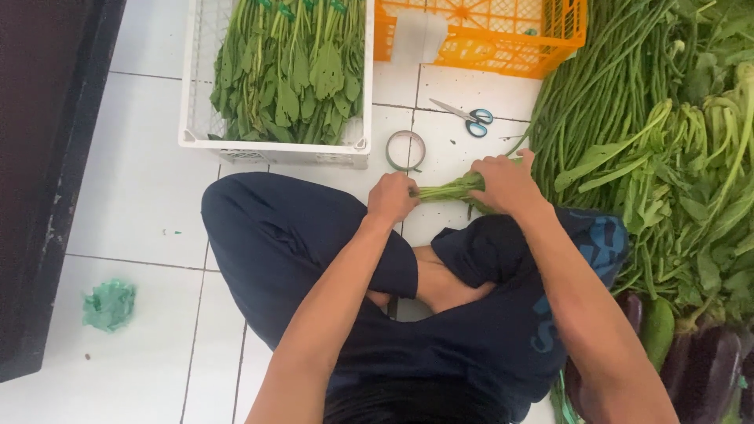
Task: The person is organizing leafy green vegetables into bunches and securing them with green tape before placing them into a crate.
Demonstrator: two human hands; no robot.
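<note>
I sit cross-legged on a white tiled floor. Both hands hold a small bunch of green leafy stalks just above my knees. My left hand is closed around the stem end. My right hand grips the bunch further right, where it meets the leaves. A roll of tape lies on the floor just beyond my left hand. Blue-handled scissors lie a little further out, toward the crates.
A white crate of bundled leafy greens stands ahead left; an orange crate ahead. A large pile of long beans and greens fills the right. Dark aubergines lie at lower right. A crumpled green scrap sits left, by a dark wall.
</note>
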